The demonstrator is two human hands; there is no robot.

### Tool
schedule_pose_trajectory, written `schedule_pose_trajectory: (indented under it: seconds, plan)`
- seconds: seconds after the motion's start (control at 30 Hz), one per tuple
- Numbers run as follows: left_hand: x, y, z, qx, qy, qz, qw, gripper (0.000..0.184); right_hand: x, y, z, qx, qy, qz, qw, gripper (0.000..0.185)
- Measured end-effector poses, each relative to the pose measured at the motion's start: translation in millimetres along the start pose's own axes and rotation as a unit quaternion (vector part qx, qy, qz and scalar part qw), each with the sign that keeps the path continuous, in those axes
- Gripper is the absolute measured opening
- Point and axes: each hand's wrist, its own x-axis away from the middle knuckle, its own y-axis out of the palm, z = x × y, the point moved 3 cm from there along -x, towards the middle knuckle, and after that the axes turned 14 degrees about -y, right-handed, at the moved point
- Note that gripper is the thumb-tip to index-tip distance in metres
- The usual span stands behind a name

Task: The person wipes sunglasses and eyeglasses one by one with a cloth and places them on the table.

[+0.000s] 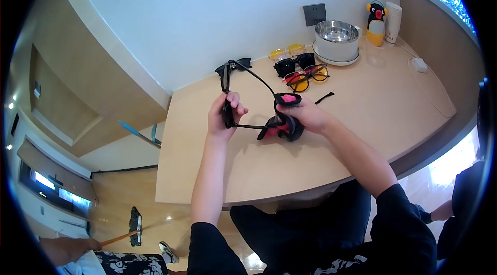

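My left hand (pixel 218 114) grips black-framed glasses (pixel 226 79) by the front, held on edge above the table with both temple arms stretching to the right. My right hand (pixel 310 115) is closed on a soft black item with pink inner faces (pixel 292 129), whose exact kind I cannot tell. The glasses' arms reach up to this item. Behind my hands lie black sunglasses (pixel 243 64), yellow-lensed glasses (pixel 287 52), another dark pair of sunglasses (pixel 294 64) and glasses with red and orange lenses (pixel 306 77).
On the wooden table (pixel 207 182), a white steel-lined bowl (pixel 336 44), penguin figure (pixel 375 24), paper cups (pixel 393 21) and white charger (pixel 420 65) stand toward the back right. One person holds a mop (pixel 135 226) at lower left; another person's arm (pixel 441 212) shows at right.
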Motion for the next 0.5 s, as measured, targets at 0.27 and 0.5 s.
schedule_pose_trajectory:
  seconds: [0.27, 0.5]
  plan:
    - [-4.8, -8.7, -11.1, -0.107, 0.000, 0.099, 0.989, 0.020, -4.8, -17.9, 9.1, 0.230, -0.125, 0.145, 0.954, 0.022]
    - [-5.7, -11.6, -14.2, -0.059, 0.042, 0.125, 0.989, 0.020, -4.8, -10.3, 6.0, 0.142, -0.110, 0.083, 0.980, 0.040]
